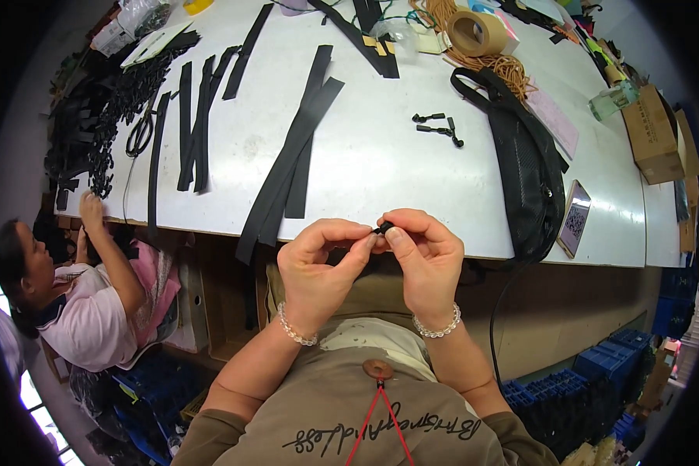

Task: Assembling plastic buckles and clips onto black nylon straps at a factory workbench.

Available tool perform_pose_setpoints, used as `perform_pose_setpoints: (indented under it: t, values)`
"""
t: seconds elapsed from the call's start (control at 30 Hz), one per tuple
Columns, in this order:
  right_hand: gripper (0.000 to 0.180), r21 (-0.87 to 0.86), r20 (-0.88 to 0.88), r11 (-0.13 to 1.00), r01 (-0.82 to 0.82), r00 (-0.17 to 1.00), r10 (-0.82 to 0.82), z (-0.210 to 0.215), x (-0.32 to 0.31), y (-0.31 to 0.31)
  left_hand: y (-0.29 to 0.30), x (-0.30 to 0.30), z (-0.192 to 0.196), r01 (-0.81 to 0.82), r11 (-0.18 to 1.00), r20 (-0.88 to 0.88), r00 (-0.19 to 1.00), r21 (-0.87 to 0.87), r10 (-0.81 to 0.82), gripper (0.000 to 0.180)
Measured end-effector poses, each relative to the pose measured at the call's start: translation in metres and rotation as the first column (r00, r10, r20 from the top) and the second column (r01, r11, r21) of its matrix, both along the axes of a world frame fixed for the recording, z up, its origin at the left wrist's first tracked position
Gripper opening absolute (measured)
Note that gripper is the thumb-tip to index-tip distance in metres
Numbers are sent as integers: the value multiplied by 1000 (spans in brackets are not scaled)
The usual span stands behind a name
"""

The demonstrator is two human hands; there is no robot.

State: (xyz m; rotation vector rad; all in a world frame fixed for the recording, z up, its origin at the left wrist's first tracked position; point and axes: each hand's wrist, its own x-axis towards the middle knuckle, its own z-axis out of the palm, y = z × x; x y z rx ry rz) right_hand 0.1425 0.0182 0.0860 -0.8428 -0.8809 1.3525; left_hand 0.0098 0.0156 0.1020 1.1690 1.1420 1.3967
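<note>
Both my hands meet in front of me at the table's near edge, holding one small black piece (384,227) between them. My left hand (322,260) pinches its left end between thumb and fingertips. Thumb and forefinger of my right hand (425,256) close on its thicker right end. The piece resembles the small black cord-end pulls (440,130) lying further back on the white table (380,171). Its exact shape is mostly hidden by my fingers. Left of my hands, long black webbing straps (295,155) lie crossed, their ends hanging over the edge.
A black mesh bag (524,171) and a phone (574,217) lie to the right. Behind are a roll of brown tape (478,33) and tan cord (493,70). Scissors (140,132) and a heap of black pieces (120,109) are at left, where a co-worker (85,303) sits.
</note>
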Motion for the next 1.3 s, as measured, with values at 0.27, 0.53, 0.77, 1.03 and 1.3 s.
perform_pose_setpoints:
  t: [0.27,0.53,0.77,1.03,1.3]
  values:
    - [14,4,-32,1000,24,999,-24,0,-5,0,0,0,-8,-35,998,10,999,59,34,12]
    - [12,30,39,999,41,998,-42,3,-3,1,1,-1,-10,-10,992,-106,994,122,23,11]
    - [11,40,56,995,95,994,-97,5,-10,-1,-1,2,-5,-1,995,-80,997,98,9,11]
    - [11,101,121,987,123,984,-135,-2,-14,-4,-6,5,-9,-68,994,-9,998,84,69,10]
    - [9,-109,57,990,94,994,-88,-7,-5,-5,5,-10,-4,210,916,318,943,-343,-97,13]
